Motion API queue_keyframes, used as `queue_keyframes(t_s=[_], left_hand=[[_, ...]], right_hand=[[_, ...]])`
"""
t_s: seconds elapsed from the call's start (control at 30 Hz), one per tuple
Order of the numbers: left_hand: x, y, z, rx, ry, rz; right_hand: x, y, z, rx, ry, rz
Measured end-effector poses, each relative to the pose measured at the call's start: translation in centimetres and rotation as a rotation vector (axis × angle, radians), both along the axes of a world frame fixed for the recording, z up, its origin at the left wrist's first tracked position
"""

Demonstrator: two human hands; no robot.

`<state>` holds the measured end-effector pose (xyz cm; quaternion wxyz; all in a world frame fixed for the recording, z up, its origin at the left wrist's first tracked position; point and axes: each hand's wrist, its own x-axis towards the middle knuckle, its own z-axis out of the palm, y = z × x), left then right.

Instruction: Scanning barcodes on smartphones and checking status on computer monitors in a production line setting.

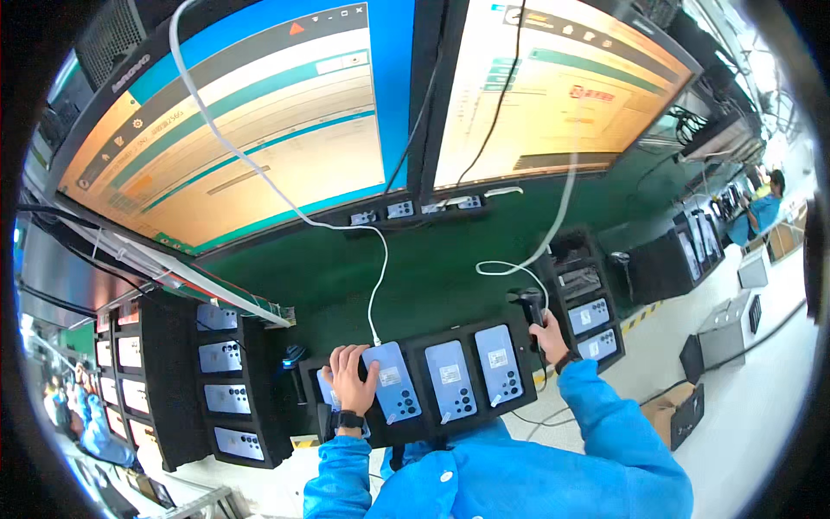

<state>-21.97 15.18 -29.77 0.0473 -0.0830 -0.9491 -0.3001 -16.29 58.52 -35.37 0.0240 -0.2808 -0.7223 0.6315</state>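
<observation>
Green worktop [441, 272] is overlooked by two lit monitors [259, 130]. By the half-spread fingers of the left hand [350, 382], a cabled blue phone [396, 389] is met at its left edge; whether it is gripped cannot be told. By the right hand [549, 337], curled closed, a black scanner [526, 298] is held. White labels [450, 374], their print illegible, are borne by phones in the black tray [522, 368].
</observation>
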Motion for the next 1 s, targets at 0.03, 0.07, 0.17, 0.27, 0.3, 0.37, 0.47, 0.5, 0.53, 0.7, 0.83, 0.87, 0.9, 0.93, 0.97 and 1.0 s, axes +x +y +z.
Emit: queue_keyframes(t_s=[0.03, 0.07, 0.17, 0.27, 0.3, 0.37, 0.47, 0.5, 0.53, 0.7, 0.83, 0.87, 0.9, 0.93, 0.97, 1.0], left_hand=[[0.0, 0.3, -0.2, -0.006, 0.006, 0.015], [0.0, 0.3, -0.6, -0.002, 0.046, 0.017], [-0.1, 0.6, -0.6, -0.014, 0.086, 0.017], [-0.2, 0.5, -0.9, -0.003, 0.117, 0.016], [-0.3, 0.4, -0.9, 0.009, 0.137, 0.019], [-0.4, 0.5, -0.7, 0.024, 0.157, -0.002], [-0.6, 0.2, -1.6, 0.014, 0.181, 0.011], [-0.6, 0.2, -1.7, 0.018, 0.204, 0.007], [-0.3, 0.2, -1.5, 0.011, 0.188, 0.009], [1.2, 0.5, -0.7, 0.320, 0.333, 0.156], [5.0, 2.4, -0.2, 0.403, 0.395, 0.180], [6.1, 3.3, 0.2, 0.517, 0.272, 0.174], [7.1, 4.5, 0.5, 0.629, 0.141, 0.168], [7.7, 6.0, 0.2, 0.665, 0.151, 0.136], [8.3, 7.4, -0.2, 0.700, 0.159, 0.111], [8.9, 8.8, -0.6, 0.786, 0.035, 0.071]], right_hand=[[2.4, 0.9, 1.2, -0.117, 0.030, 0.033], [3.7, -0.6, 4.4, -0.246, 0.087, 0.021], [7.5, -4.9, 11.4, -0.447, 0.103, -0.029], [10.2, -6.2, 11.3, -0.441, 0.048, 0.074], [10.9, -7.3, 11.6, -0.413, 0.027, 0.042], [12.5, -7.4, 10.1, -0.340, -0.015, 0.053], [13.3, -7.7, 9.6, -0.390, -0.041, -0.004], [13.1, -8.3, 10.7, -0.423, -0.038, -0.008], [13.1, -8.7, 11.7, -0.436, -0.052, -0.014], [13.6, -7.5, 9.8, -0.495, 0.015, 0.082], [13.7, -6.5, 7.5, -0.488, 0.010, 0.085], [13.6, -6.6, 8.1, -0.529, 0.010, 0.082], [13.6, -6.4, 7.9, -0.465, -0.010, 0.096], [13.5, -6.2, 8.4, -0.502, -0.013, 0.106], [13.3, -6.1, 8.8, -0.540, -0.022, 0.123], [13.3, -5.6, 8.5, -0.549, -0.009, 0.086]])
